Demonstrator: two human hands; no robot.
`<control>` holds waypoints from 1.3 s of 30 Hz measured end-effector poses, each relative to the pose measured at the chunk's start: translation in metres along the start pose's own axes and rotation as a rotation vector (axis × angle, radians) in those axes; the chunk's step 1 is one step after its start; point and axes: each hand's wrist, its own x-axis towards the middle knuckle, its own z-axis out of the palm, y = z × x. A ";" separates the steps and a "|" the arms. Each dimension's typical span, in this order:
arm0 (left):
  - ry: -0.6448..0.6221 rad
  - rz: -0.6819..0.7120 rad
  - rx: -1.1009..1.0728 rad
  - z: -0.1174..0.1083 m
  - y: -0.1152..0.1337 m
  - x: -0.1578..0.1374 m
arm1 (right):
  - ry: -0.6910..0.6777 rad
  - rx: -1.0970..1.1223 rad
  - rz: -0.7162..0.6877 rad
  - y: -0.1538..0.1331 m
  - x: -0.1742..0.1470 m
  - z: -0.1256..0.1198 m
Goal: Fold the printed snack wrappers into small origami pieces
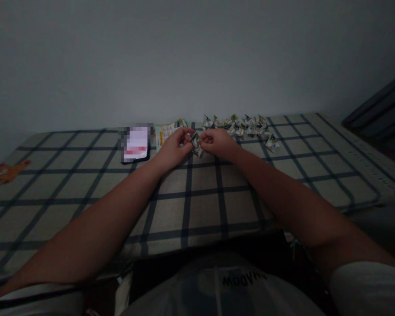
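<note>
Between my two hands is a small folded paper piece point(196, 141) with pointed corners, made of printed paper. My left hand point(177, 147) pinches its left side with thumb and forefinger. On the other side, the curled fingers of my right hand point(217, 141) grip its right edge. Several similar folded paper shapes point(246, 126) lie grouped just beyond and to the right of my right hand, and one point(272, 143) sits a little apart at the near right. Printed paper sheets point(167, 131) lie behind my left hand, which partly covers them.
A phone point(136, 142) with a blurred, lit screen rests left of the sheets. Everything lies on a checked tablecloth point(204, 202). An orange figure point(8, 171) shows at the far left. A pale wall point(184, 61) rises behind the table, and a dark slatted object point(382, 105) stands at the right.
</note>
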 end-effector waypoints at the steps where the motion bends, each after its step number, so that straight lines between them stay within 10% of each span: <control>1: 0.001 0.000 0.008 0.000 0.001 0.000 | 0.002 -0.005 -0.002 0.000 0.000 0.000; 14: 0.006 -0.013 -0.079 0.001 -0.001 -0.003 | 0.020 0.056 0.008 0.003 -0.001 0.002; 28: 0.172 -0.331 -0.432 0.002 0.018 -0.003 | 0.077 0.115 -0.229 0.001 -0.005 0.003; 39: 0.119 -0.370 -0.347 0.000 0.018 -0.006 | -0.008 -0.395 -0.245 -0.027 -0.025 -0.001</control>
